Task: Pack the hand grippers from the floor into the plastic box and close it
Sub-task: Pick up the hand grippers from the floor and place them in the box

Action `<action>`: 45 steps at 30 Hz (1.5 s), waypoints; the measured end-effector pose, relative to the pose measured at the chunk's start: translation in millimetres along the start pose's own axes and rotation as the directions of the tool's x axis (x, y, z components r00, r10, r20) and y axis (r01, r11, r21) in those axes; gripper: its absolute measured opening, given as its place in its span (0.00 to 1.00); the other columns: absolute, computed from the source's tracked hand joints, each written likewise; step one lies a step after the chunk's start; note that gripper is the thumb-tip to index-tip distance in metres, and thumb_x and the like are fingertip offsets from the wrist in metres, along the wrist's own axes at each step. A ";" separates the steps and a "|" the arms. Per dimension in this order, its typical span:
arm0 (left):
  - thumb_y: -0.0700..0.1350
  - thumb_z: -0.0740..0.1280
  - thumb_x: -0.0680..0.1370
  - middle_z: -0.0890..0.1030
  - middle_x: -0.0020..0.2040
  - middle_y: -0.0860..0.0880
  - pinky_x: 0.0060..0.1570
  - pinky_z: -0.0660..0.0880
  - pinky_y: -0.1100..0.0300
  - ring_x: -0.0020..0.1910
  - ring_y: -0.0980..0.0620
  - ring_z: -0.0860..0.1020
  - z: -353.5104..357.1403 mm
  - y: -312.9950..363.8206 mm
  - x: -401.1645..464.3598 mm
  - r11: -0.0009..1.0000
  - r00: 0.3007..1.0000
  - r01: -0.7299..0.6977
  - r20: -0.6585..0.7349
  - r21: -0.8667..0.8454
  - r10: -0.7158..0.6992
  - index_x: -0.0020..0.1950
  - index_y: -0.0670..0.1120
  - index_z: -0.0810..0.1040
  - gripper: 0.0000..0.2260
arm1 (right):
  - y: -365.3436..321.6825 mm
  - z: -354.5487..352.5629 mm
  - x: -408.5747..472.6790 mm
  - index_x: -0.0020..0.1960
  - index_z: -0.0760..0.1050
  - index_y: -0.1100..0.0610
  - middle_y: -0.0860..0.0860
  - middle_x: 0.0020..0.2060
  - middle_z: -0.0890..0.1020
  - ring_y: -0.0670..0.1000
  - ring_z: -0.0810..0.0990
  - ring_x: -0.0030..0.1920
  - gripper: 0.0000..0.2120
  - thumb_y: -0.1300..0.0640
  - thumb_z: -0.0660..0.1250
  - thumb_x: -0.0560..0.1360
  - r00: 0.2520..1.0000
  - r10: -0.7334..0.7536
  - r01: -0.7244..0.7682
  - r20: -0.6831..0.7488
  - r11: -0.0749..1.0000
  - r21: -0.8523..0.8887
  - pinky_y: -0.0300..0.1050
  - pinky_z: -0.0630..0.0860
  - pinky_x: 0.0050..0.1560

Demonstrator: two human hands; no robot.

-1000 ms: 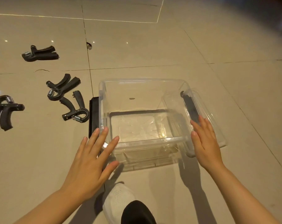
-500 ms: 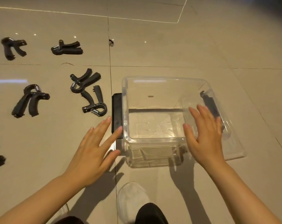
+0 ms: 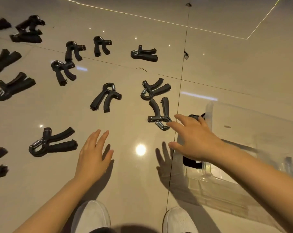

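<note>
Several black hand grippers with steel springs lie scattered on the tiled floor. The nearest hand gripper (image 3: 159, 114) lies just left of the clear plastic box (image 3: 253, 125), which stands open at the right. My right hand (image 3: 194, 137) reaches left across the box's corner with spread fingers, its fingertips almost at that gripper's spring. My left hand (image 3: 93, 153) hovers flat and open above bare floor, right of another hand gripper (image 3: 53, 142). Two more hand grippers (image 3: 107, 97) (image 3: 155, 89) lie farther out. Neither hand holds anything.
A black latch (image 3: 192, 163) sticks out from the box's left side under my right wrist. My two white shoes (image 3: 91, 216) (image 3: 178, 220) stand at the bottom edge. A small dark chip (image 3: 185, 55) marks the tile seam beyond the grippers.
My view has swung left, so many more grippers show. My right hand left the box's right rim and crossed toward the nearest gripper. My left hand moved away from the box.
</note>
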State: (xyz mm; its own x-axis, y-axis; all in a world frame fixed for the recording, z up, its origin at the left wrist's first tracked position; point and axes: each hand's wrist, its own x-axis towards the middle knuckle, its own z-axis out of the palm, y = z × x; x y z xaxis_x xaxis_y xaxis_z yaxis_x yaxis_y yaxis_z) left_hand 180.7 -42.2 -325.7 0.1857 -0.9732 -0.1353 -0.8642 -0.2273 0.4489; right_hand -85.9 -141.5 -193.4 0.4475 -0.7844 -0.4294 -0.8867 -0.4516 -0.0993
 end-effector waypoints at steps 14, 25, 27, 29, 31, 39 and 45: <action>0.63 0.49 0.75 0.52 0.77 0.46 0.71 0.49 0.43 0.76 0.43 0.49 -0.9 -61.2 96.9 0.987 0.997 0.074 0.012 0.140 -0.076 0.76 0.53 0.55 0.31 | 9.7 40.5 184.7 0.73 0.49 0.46 0.56 0.74 0.49 0.66 0.71 0.60 0.34 0.39 0.62 0.74 0.945 0.257 -0.261 0.203 0.965 -0.008 0.57 0.73 0.59; 0.65 0.54 0.77 0.36 0.76 0.45 0.71 0.45 0.42 0.75 0.41 0.41 6.2 -55.1 168.1 0.955 0.967 0.026 0.235 0.296 -0.100 0.75 0.59 0.39 0.34 | -9.7 58.5 198.1 0.74 0.51 0.46 0.62 0.73 0.39 0.66 0.73 0.61 0.33 0.43 0.63 0.75 0.887 0.283 -0.323 0.366 0.945 0.052 0.51 0.70 0.62; 0.64 0.55 0.77 0.38 0.77 0.43 0.72 0.46 0.43 0.76 0.40 0.45 8.1 -58.1 156.7 0.952 0.984 -0.021 0.175 0.306 -0.035 0.75 0.58 0.38 0.34 | -19.6 58.8 189.7 0.74 0.50 0.48 0.63 0.73 0.46 0.65 0.73 0.60 0.33 0.43 0.62 0.76 0.885 0.229 -0.277 0.405 0.959 0.062 0.51 0.71 0.61; 0.64 0.56 0.77 0.40 0.77 0.43 0.72 0.47 0.44 0.76 0.41 0.46 8.1 -60.5 144.7 0.955 0.987 -0.049 0.161 0.292 0.001 0.74 0.58 0.39 0.34 | -31.1 59.2 177.7 0.76 0.45 0.48 0.62 0.71 0.54 0.64 0.72 0.62 0.37 0.43 0.63 0.75 0.862 0.136 -0.231 0.488 0.963 0.141 0.50 0.71 0.62; 0.67 0.50 0.74 0.37 0.76 0.44 0.71 0.46 0.45 0.76 0.42 0.44 13.4 -61.8 130.8 0.966 0.980 -0.026 0.197 0.257 -0.026 0.74 0.58 0.39 0.34 | -42.7 58.7 166.4 0.76 0.44 0.48 0.60 0.68 0.60 0.63 0.71 0.63 0.40 0.43 0.64 0.74 0.828 0.024 -0.201 0.561 0.945 0.257 0.49 0.70 0.62; 0.58 0.76 0.64 0.62 0.73 0.37 0.61 0.65 0.39 0.70 0.37 0.64 14.3 -53.0 76.4 0.939 0.980 -0.117 0.193 0.325 0.055 0.72 0.54 0.66 0.39 | -32.8 36.1 176.2 0.70 0.57 0.52 0.55 0.60 0.71 0.58 0.75 0.54 0.28 0.54 0.65 0.74 0.932 -0.151 0.190 0.328 0.978 -0.090 0.45 0.69 0.41; 0.56 0.77 0.64 0.66 0.71 0.36 0.63 0.62 0.34 0.70 0.36 0.64 0.4 -50.1 103.1 0.888 0.970 -0.241 0.134 0.391 0.204 0.70 0.50 0.70 0.37 | -10.5 67.4 172.4 0.75 0.40 0.55 0.58 0.74 0.46 0.65 0.49 0.73 0.42 0.54 0.65 0.74 0.866 -0.331 0.479 0.375 0.765 -0.431 0.58 0.60 0.68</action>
State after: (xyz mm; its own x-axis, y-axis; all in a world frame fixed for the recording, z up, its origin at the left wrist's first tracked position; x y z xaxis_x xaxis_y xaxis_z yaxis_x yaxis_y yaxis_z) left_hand 242.9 -131.1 -362.4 -0.0589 -0.9856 -0.1585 -0.9953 0.0457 0.0856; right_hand -7.2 -243.4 -326.9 0.6373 -0.3704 -0.6758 -0.4137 -0.9043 0.1055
